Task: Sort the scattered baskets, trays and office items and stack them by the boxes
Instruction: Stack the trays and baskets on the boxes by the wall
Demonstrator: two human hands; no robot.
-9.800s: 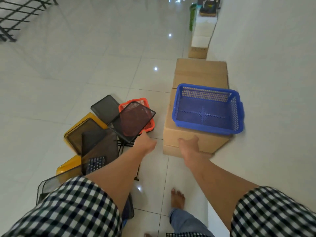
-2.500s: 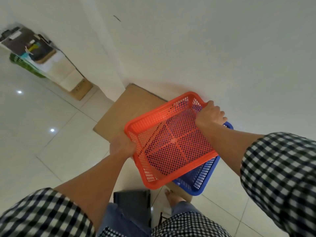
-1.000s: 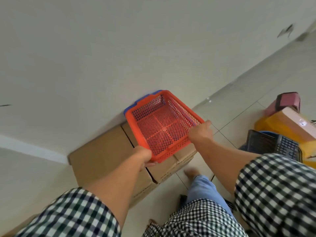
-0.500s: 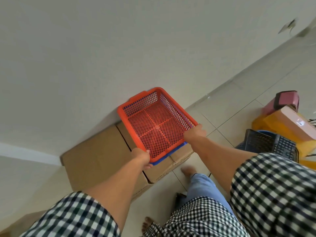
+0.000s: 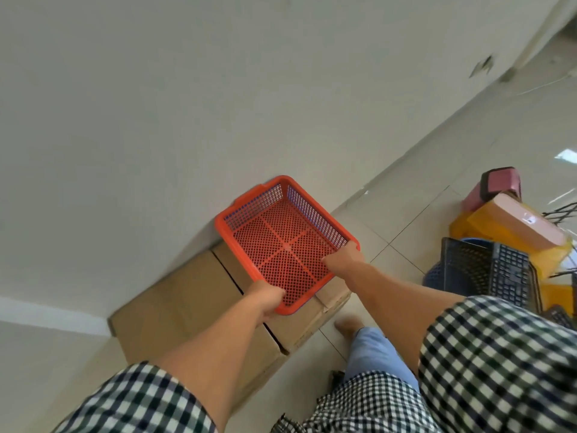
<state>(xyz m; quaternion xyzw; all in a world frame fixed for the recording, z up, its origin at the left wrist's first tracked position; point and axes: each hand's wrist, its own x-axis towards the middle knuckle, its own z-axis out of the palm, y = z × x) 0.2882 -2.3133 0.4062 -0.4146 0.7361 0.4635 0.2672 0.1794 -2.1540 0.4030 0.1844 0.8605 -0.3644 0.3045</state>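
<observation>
On the cardboard boxes by the wall, the red basket sits nested in a blue one, left hand and right hand pinching its near rim; uneven seating could tip it.

A plain off-white painted wall fills most of the view, meeting glossy pale floor tiles (window light glares off them at the far right). A small dark scuff marks the wall near its base.
</observation>
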